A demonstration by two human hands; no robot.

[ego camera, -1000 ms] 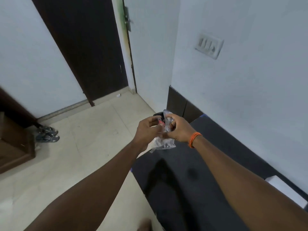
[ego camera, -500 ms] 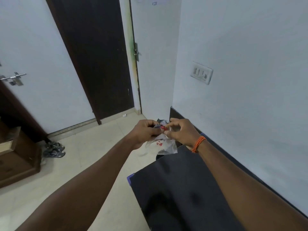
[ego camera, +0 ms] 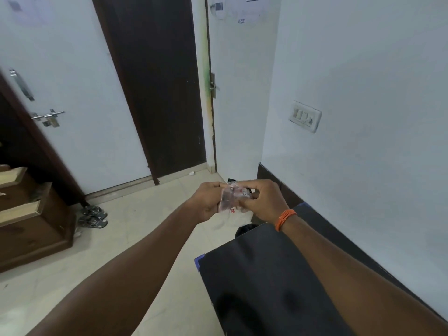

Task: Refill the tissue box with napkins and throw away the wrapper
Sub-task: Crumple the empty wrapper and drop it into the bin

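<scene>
A crumpled clear plastic wrapper (ego camera: 232,196) with small red print is bunched between both hands, held out in front of me above the floor. My left hand (ego camera: 208,202) pinches its left side. My right hand (ego camera: 265,200), with an orange thread band at the wrist, grips its right side. A dark round object (ego camera: 243,230), partly hidden behind the table edge, sits on the floor just below the hands; I cannot tell what it is. No tissue box or napkins are in view.
A black table top (ego camera: 266,282) fills the lower right against the white wall. A dark brown door (ego camera: 155,83) stands ahead, a wooden drawer unit (ego camera: 29,221) at left with sandals (ego camera: 93,217) beside it. A switch plate (ego camera: 305,116) is on the right wall.
The view has tilted upward, showing more of the door and wall. Both hands keep squeezing the wrapper, which is now more tightly bunched; the white item on the table has left the view.
</scene>
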